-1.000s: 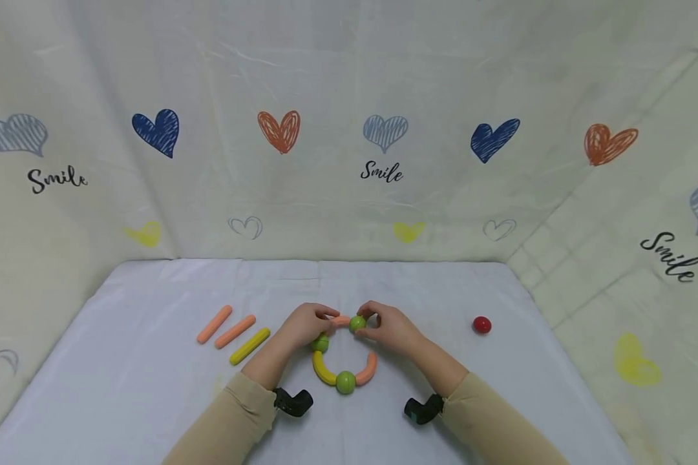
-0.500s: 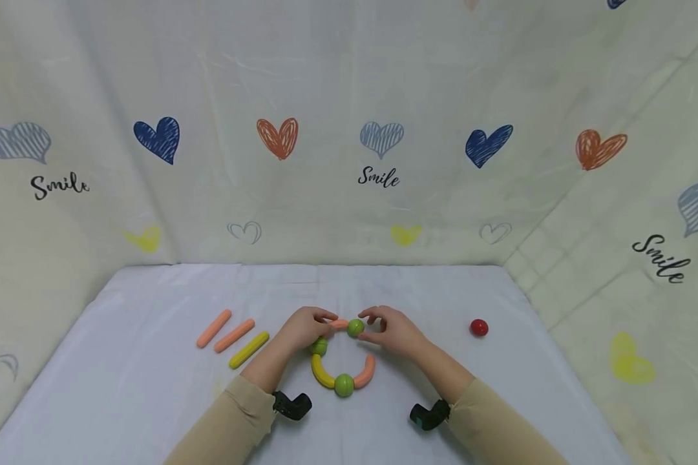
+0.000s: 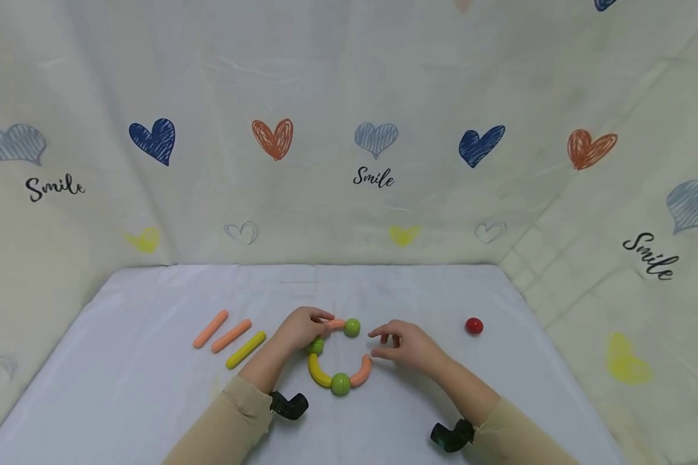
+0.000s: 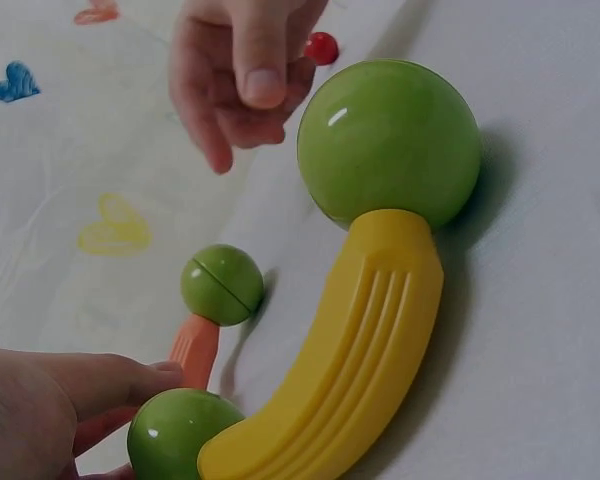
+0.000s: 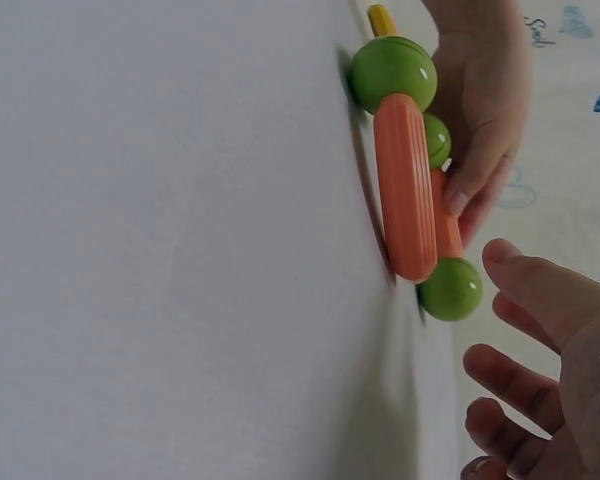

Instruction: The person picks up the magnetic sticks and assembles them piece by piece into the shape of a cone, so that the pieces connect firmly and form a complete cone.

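Observation:
Toy rods and balls form a ring with a gap on its right side. My left hand (image 3: 300,327) pinches the curved orange rod (image 3: 335,324) at the ring's far side; its thumb shows on that rod (image 5: 447,215) in the right wrist view. A green ball (image 3: 351,327) ends this rod. Round the ring follow another green ball (image 4: 180,435), partly behind the left hand, a curved yellow rod (image 4: 355,350), a near green ball (image 4: 388,145) and a second curved orange rod (image 5: 405,190). My right hand (image 3: 410,345) hovers right of the gap, fingers loosely bent, holding nothing.
Two straight orange rods (image 3: 211,329) and a straight yellow rod (image 3: 246,350) lie left of the left hand. A red ball (image 3: 474,326) sits to the right on the white-covered table (image 3: 151,407). A curtain with printed hearts (image 3: 302,213) stands behind.
My right hand has let go of the far green ball and moved right and toward me. The left hand stays on the orange rod. The head view has shifted slightly.

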The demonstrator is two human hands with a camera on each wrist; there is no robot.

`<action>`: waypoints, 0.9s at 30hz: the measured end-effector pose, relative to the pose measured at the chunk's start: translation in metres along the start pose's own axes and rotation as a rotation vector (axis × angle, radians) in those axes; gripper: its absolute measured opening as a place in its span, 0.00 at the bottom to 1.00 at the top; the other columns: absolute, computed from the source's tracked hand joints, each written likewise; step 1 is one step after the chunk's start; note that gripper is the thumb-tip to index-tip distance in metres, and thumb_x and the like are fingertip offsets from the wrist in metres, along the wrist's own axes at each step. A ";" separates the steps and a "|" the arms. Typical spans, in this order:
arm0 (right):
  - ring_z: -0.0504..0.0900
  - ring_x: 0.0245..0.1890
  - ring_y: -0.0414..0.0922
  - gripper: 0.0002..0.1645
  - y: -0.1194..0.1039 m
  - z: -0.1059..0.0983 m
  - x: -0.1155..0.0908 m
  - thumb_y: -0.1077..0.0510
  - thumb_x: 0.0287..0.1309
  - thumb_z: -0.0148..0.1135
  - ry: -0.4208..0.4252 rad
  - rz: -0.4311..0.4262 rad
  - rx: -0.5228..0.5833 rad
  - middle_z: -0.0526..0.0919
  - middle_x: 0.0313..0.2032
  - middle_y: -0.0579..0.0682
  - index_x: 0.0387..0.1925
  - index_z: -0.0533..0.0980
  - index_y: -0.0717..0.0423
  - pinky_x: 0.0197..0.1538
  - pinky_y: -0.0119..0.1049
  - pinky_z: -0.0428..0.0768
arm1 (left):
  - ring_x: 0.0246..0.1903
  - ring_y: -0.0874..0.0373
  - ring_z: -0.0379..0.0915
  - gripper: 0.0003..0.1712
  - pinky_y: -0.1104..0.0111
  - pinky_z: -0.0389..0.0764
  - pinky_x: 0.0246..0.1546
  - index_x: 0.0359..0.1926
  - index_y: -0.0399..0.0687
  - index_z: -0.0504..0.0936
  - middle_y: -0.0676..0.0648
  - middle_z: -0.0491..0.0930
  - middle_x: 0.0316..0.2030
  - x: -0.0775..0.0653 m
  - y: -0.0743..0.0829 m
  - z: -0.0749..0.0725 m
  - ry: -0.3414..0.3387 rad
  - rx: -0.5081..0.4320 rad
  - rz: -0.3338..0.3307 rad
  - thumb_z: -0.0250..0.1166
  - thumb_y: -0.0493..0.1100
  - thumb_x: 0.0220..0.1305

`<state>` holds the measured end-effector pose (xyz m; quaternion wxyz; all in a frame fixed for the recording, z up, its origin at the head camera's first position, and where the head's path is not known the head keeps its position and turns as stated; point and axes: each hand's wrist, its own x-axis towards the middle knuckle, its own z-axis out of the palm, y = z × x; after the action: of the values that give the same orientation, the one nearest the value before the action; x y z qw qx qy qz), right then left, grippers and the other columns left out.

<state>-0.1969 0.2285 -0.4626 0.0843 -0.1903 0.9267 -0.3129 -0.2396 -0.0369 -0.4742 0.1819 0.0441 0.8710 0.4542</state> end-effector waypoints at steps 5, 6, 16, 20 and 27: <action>0.72 0.28 0.39 0.21 0.002 0.003 -0.012 0.48 0.56 0.73 -0.038 -0.021 0.012 0.79 0.34 0.39 0.51 0.83 0.47 0.30 0.32 0.73 | 0.33 0.55 0.74 0.14 0.66 0.76 0.32 0.52 0.55 0.86 0.46 0.80 0.45 -0.002 -0.002 -0.001 0.002 0.002 -0.001 0.66 0.44 0.65; 0.72 0.28 0.39 0.21 0.003 0.003 -0.014 0.48 0.56 0.73 -0.044 -0.024 0.015 0.78 0.34 0.39 0.51 0.83 0.47 0.30 0.32 0.73 | 0.33 0.55 0.74 0.15 0.66 0.76 0.32 0.52 0.54 0.86 0.46 0.80 0.45 -0.002 -0.002 -0.001 0.000 0.006 0.002 0.66 0.44 0.65; 0.73 0.27 0.36 0.18 -0.002 0.012 -0.013 0.50 0.57 0.72 -0.094 -0.049 0.032 0.78 0.30 0.35 0.49 0.84 0.44 0.32 0.32 0.74 | 0.32 0.56 0.75 0.16 0.67 0.76 0.31 0.54 0.54 0.85 0.45 0.80 0.47 -0.002 -0.001 -0.003 0.004 0.005 0.006 0.65 0.43 0.66; 0.73 0.29 0.36 0.16 -0.006 0.016 -0.012 0.53 0.59 0.71 -0.139 -0.049 0.047 0.79 0.29 0.34 0.50 0.85 0.44 0.33 0.32 0.74 | 0.32 0.56 0.74 0.16 0.67 0.75 0.31 0.54 0.54 0.85 0.45 0.80 0.47 -0.003 -0.001 -0.002 0.000 0.013 0.008 0.65 0.43 0.65; 0.73 0.30 0.34 0.15 -0.008 0.021 -0.012 0.51 0.58 0.72 -0.176 -0.089 0.059 0.81 0.32 0.33 0.48 0.86 0.44 0.35 0.31 0.74 | 0.32 0.56 0.74 0.16 0.66 0.75 0.32 0.53 0.54 0.85 0.46 0.81 0.46 -0.004 0.001 -0.003 0.003 0.031 0.024 0.66 0.43 0.65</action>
<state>-0.1777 0.2165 -0.4736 0.1566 -0.2556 0.8968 -0.3255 -0.2372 -0.0391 -0.4710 0.1743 0.0567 0.8776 0.4430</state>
